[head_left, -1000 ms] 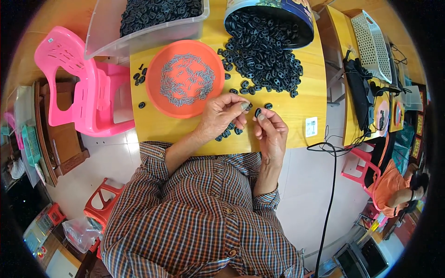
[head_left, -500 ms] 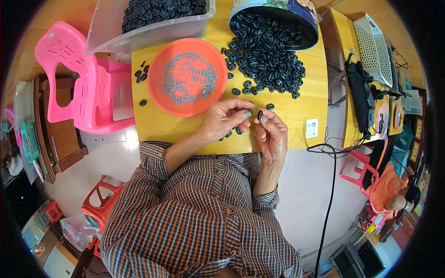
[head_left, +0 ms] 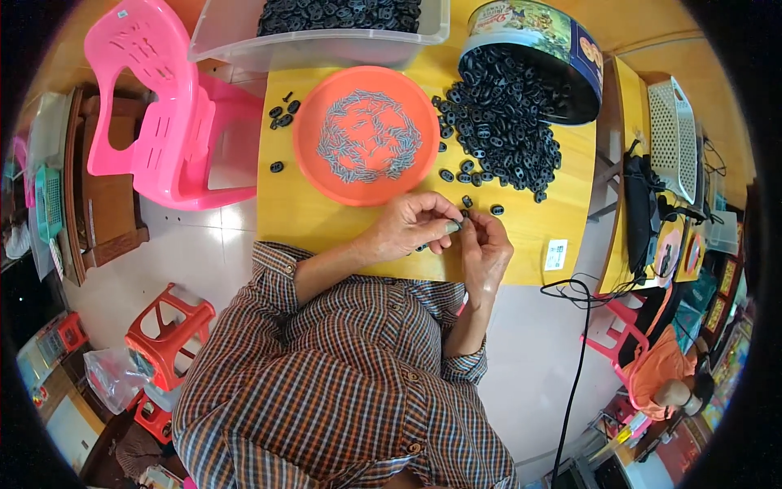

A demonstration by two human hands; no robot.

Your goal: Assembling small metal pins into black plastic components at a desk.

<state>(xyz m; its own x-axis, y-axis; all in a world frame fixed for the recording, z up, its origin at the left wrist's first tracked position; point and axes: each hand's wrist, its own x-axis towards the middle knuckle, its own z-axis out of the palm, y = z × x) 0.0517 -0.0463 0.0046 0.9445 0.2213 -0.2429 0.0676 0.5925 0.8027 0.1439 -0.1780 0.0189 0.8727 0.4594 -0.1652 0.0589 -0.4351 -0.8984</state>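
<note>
Above the near edge of the table, my left hand and my right hand meet fingertip to fingertip. Between them is a small black oval plastic piece, pinched by thumb and fingers from both sides and mostly covered. Just beyond the hands lie loose black oval pieces with two holes, one of them to the right. An orange round tray holds many small grey screws, farther left. A big heap of black oval pieces spills from a tipped round tin.
A clear plastic bin of black pieces stands at the far edge of the yellow table. A pink chair is on the left, and a white label and a black cable are on the right. Red stools stand on the floor.
My hands have come together, and the black piece in my right fingers now meets my left fingertips. The whole view has shifted, so the table appears farther right and slightly lower.
</note>
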